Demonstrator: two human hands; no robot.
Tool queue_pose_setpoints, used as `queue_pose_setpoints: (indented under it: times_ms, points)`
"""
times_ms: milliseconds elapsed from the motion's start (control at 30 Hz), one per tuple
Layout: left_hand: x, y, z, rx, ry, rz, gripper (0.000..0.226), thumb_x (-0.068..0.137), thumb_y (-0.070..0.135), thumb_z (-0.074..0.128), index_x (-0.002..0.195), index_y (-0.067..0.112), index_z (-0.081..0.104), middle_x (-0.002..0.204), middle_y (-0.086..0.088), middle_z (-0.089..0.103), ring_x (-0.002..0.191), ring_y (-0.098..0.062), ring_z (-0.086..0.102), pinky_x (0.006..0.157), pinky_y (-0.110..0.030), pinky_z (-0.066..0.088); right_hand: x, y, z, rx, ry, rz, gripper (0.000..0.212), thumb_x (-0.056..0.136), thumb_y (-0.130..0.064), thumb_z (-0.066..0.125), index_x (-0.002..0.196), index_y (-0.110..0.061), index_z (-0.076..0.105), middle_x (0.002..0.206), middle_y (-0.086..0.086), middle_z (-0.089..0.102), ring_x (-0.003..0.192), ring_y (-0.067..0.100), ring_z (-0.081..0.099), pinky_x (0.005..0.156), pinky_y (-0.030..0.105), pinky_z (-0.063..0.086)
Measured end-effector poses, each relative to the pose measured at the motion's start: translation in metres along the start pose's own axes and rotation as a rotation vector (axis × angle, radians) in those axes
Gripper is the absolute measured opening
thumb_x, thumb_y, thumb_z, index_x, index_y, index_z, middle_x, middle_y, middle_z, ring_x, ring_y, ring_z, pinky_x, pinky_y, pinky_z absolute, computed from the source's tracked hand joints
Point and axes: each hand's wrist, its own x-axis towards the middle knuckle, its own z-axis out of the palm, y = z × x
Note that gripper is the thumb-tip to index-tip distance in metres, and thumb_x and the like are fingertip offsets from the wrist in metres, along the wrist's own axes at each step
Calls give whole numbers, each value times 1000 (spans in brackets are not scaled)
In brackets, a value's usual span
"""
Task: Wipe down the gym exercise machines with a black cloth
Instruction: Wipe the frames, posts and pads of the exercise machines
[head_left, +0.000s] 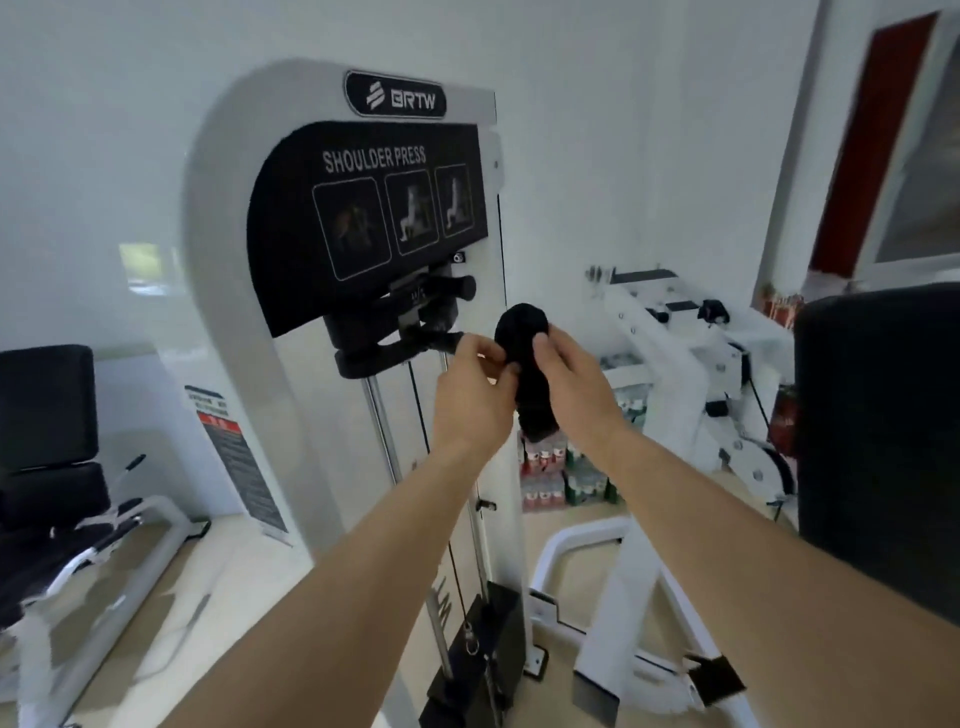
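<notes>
Holds the cloth (523, 358), bunched into a dark upright roll, in the air between both grips, just in front of the press's right edge and touching no machine. Wraps the right grip (571, 387) round the roll's right side, thumb laid across the front near the top. Pinches the roll's left edge with the left grip (470, 392), thumb and fingertips pressed onto the fabric.

Faces the press (228, 270), a white tower with a black placard (363, 208) reading SHOULDER PRESS and a BRTW badge (396, 95) above it. Just below the placard, black handles (457, 287), near the left grip. Further down, steel rods (382, 426) and a black weight stack (498, 613).

At right, close to the camera, a black pad (878, 415). Beyond the cloth, a second white frame (665, 353) and stacked bottle packs (543, 491) on the floor. At left, a black seat (44, 400) and a sign (244, 462) leaning on the wall.
</notes>
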Motion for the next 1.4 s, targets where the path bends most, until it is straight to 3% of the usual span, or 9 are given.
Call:
queue_pose_setpoints:
  times_ms: [200,533,633,733,867,967,1100,1267,1400]
  points:
    - [106,33,20,203,-202,218,19,92,16,58,104,27,68,97,13,72,86,-12,69,84,-38,58,99,-8,-22,2,189,-24,20,101,-23,54,96,-38,66,92,-11,70,88,9,67,74,24,51]
    - [263,72,13,652,-19,353,21,98,30,49,107,33,67,99,13,69,88,-15,67,80,-40,58,316,-20,-18,64,150,-211,27,99,-18,50,120,-22,67,90,4,71,73,15,66,62,19,52]
    - [304,85,9,687,66,409,21,97,26,49,102,31,68,96,10,70,86,-16,66,79,-40,57,390,-43,9,-14,119,-381,40,102,-20,44,140,-21,55,128,4,63,114,16,60,89,19,47]
    - [332,91,16,705,114,500,18,97,20,50,102,23,68,97,4,68,87,-19,64,81,-42,55,440,-43,41,-92,93,-505,53,106,-29,32,157,-29,21,166,1,15,149,13,19,109,27,31]
    - [350,84,33,824,172,607,17,99,19,49,104,17,65,99,1,64,85,-23,63,77,-44,54,450,1,53,-66,147,-575,54,107,-32,35,158,-34,16,166,-12,10,133,-25,16,96,9,38]
    - [358,81,37,878,220,627,18,100,20,49,106,18,66,101,1,65,84,-24,63,75,-45,54,426,36,54,15,108,-587,51,106,-38,28,156,-34,22,163,-11,22,136,-4,38,88,5,35]
    - [356,83,38,832,250,631,17,99,19,51,105,18,66,100,2,65,85,-23,63,77,-44,53,426,36,53,-51,80,-656,51,107,-35,27,157,-32,19,166,-8,8,146,8,29,83,-3,33]
    - [355,85,37,842,220,615,14,98,19,53,101,17,66,95,1,63,82,-20,60,78,-42,53,459,-14,47,-106,125,-765,64,103,-31,45,158,-27,13,167,-2,-1,145,9,28,88,34,54]
    - [353,83,35,911,134,588,15,98,24,52,102,23,66,97,6,62,84,-17,61,78,-41,54,421,37,57,-37,108,-700,54,107,-38,29,158,-32,13,167,-9,1,141,0,30,84,2,41]
